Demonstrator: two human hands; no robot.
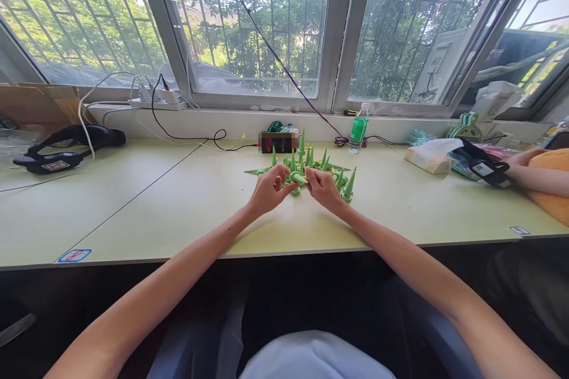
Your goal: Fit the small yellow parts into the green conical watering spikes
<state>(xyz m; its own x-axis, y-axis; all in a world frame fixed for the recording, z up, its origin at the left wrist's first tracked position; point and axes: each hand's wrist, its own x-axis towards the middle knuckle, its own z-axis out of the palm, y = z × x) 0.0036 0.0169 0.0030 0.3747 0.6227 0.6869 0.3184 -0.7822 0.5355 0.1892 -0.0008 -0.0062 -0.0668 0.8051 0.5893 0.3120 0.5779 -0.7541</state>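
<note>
A green plastic cone (299, 178) with a collared base lies sideways between my hands, above the table. My right hand (323, 188) is closed, pinching its narrow end between thumb and fingers. My left hand (268, 190) is at the collared end, its fingers curled and the thumb apart from them; whether it touches the collar is hard to see. Just behind the hands stands a cluster of similar green cones, several of them upright, with small yellow bits among them. One upright cone (349, 185) stands to the right of my right hand.
Behind the cones is a black device (278, 143) with a cable. A water bottle (358, 128) stands to its right. A black headset (66, 151) lies at the left. On the right are a tissue box (427, 157), a black strap (482, 166) and another person's arm (540, 174).
</note>
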